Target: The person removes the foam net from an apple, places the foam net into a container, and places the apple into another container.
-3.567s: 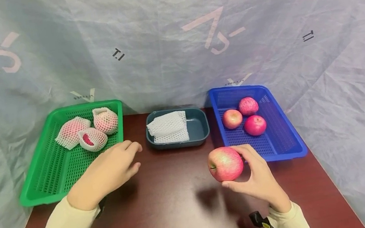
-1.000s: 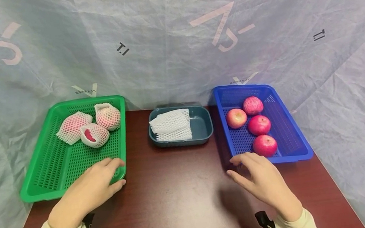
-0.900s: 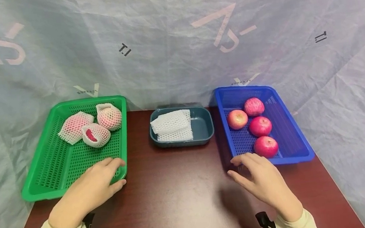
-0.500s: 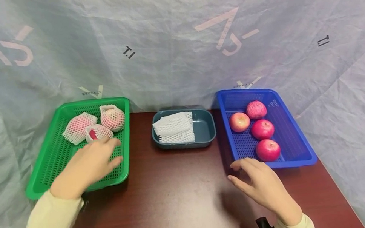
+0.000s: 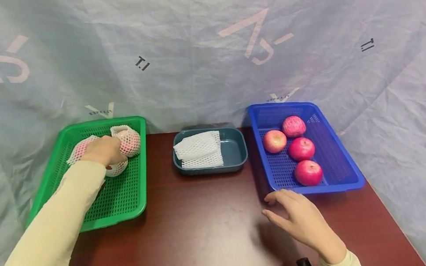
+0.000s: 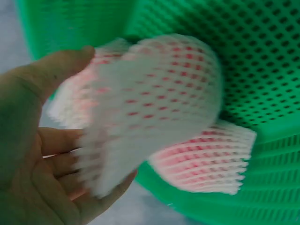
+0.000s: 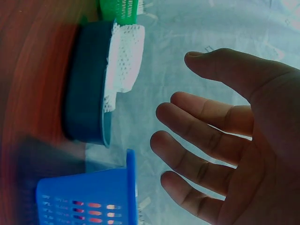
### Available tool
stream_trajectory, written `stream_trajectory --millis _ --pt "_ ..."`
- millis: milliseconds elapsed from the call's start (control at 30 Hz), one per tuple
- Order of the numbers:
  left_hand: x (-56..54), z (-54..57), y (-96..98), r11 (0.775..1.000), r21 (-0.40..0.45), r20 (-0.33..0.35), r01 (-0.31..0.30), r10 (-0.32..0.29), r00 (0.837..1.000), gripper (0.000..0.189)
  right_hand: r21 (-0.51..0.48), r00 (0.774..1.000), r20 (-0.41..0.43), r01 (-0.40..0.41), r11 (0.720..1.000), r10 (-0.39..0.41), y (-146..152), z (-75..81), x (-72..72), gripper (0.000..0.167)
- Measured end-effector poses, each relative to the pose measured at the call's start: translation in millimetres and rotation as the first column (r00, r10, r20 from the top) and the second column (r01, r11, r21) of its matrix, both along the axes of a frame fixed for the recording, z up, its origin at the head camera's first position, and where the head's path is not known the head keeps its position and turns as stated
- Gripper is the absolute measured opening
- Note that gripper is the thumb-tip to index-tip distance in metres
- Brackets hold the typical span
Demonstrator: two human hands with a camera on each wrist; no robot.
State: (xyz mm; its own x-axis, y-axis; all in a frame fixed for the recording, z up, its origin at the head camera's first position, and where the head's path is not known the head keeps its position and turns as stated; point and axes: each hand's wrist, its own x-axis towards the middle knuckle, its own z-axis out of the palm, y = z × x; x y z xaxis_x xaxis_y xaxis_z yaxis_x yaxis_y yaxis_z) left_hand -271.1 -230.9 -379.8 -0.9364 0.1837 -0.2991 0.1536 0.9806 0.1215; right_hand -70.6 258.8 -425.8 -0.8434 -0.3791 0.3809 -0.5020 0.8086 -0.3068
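Observation:
My left hand [image 5: 101,150] is inside the green basket [image 5: 144,172], among apples in white foam nets. In the left wrist view one netted apple [image 6: 173,89] fills the middle, its net's loose end overlapping my fingers [image 6: 101,201]. The thumb lies apart from the fingers, over another netted apple [image 6: 75,96] behind. A third netted apple [image 6: 201,164] sits at lower right. In the head view my hand partly covers the left and front apples, while the right one [image 5: 129,142] shows. My right hand [image 5: 301,219] hovers with relaxed, spread fingers near the blue basket's front edge, holding nothing.
Several bare red apples [image 5: 301,148] lie in the blue basket [image 5: 341,186] on the right. A dark teal tray [image 5: 234,146] between the baskets holds white foam nets [image 5: 201,150]. All stand on a brown table [image 5: 204,223] before a grey cloth [image 5: 187,56].
My right hand set its apple in the blue basket and let go. The left hand moved back over the green basket's rim, then forward into the netted apples; my right hand has since barely moved.

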Motion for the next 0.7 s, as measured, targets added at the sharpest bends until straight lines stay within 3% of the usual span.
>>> stream_trajectory --millis 167,300,433,533,700 --pt "-4.7 -23.0 -14.3 0.999 -0.016 0.053 -0.034 0.034 0.998 0.025 -0.002 0.999 0.034 0.016 1.000 -0.016 1 -5.2 3.9 0.029" --pt "-3.3 -35.6 -20.6 0.995 -0.061 0.055 -0.080 0.084 0.995 0.040 -0.013 0.998 0.063 0.022 1.000 -0.021 2 -7.4 5.0 0.028" --pt "-3.2 -38.6 -17.4 0.987 -0.106 0.054 -0.123 0.129 0.990 0.062 -0.020 0.997 0.069 0.028 0.999 -0.027 2 -8.4 5.2 0.028" --pt "-4.4 -38.9 -12.2 0.984 -0.131 0.038 -0.121 0.127 0.991 0.070 -0.021 0.997 0.068 0.037 0.999 -0.036 2 -9.6 5.8 0.027" --pt "-9.4 -43.7 -9.4 0.987 -0.114 0.002 -0.109 0.110 0.994 0.056 -0.029 0.997 0.070 0.044 0.999 -0.042 4 -11.1 6.3 0.026"
